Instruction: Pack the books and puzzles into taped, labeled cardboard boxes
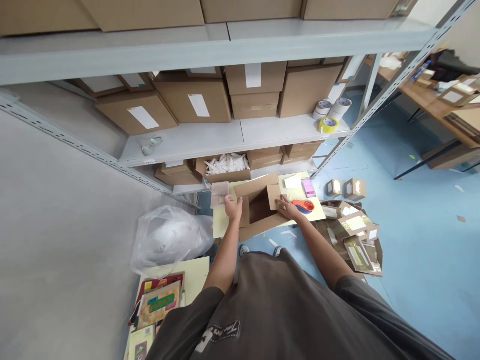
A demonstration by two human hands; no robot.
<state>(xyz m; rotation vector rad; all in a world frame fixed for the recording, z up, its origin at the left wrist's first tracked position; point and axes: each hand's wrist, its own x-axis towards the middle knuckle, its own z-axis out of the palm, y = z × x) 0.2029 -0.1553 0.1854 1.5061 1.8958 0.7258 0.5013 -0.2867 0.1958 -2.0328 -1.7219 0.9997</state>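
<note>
An open cardboard box [258, 231] stands on a small pale-yellow table, its flaps spread and its dark inside facing up. My left hand [234, 207] is closed on the left flap, with part of its fingers hidden. On the opposite side, my right hand [287, 206] grips the right flap between thumb and fingers. Just right of that hand lies an orange and blue tape dispenser [304, 206]. A translucent plastic piece [220, 194] is at the table's left, beside my left hand. Behind the right hand are a white paper [293, 181] and a pink-purple item [308, 188].
Metal shelving [180, 135] with cardboard boxes rises ahead; tape rolls [328, 124] sit on its middle shelf. A plastic bag [170, 235] stands left. Small boxes [354, 225] are heaped at right on the blue floor. Picture books [159, 302] lie on a table at lower left.
</note>
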